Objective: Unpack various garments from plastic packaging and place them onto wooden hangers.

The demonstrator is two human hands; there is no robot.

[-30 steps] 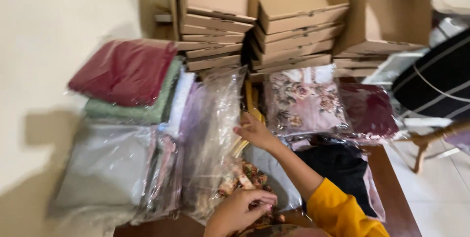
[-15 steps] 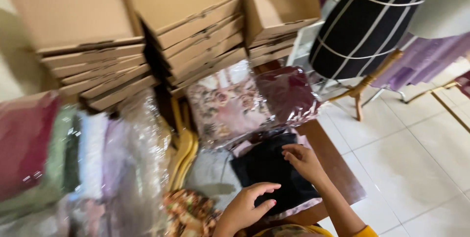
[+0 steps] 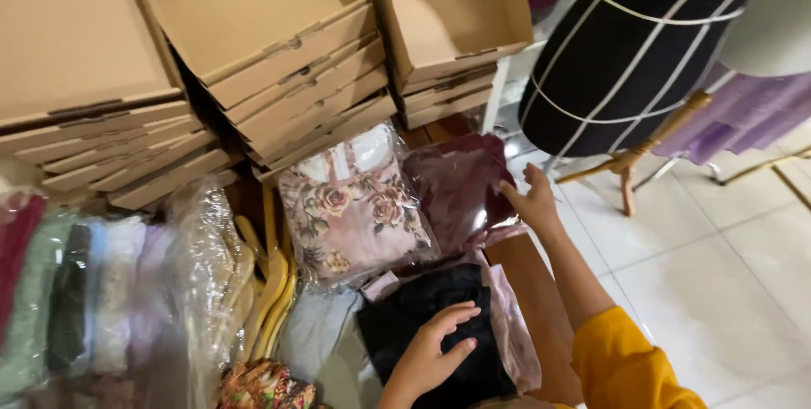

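Three stacks of flat cardboard boxes lean along the back, each topped by an open lid; a black dress form stands on the tiled floor to the right. On the table lie three bagged garments in view of the hands: floral, maroon, black. The maroon bag lies far right, long axis running away from the person; the right hand is on its edge, fingers curled, grip unclear. The left hand rests open and flat on the black bag. Yellow hangers lie left.
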